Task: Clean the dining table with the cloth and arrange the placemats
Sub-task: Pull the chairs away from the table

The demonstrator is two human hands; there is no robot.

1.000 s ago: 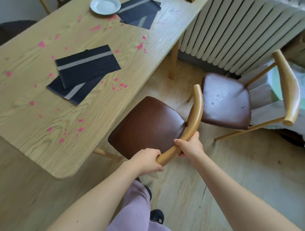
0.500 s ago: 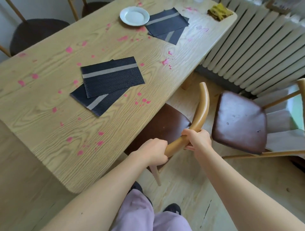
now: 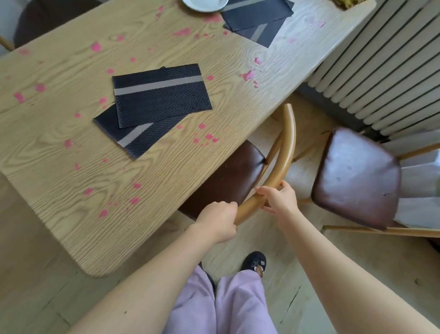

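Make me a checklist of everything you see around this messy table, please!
Surface: wooden table spotted with pink stains.
Job's things: two overlapping dark placemats mid-table, another pair at the far end; yellowish cloth at the far corner, mostly cut off.
Clutter: white plate.
Hands: left hand and right hand both grip the chair's curved backrest.
Cables: nothing seen.
Surroundings: second chair, white radiator, wood floor.
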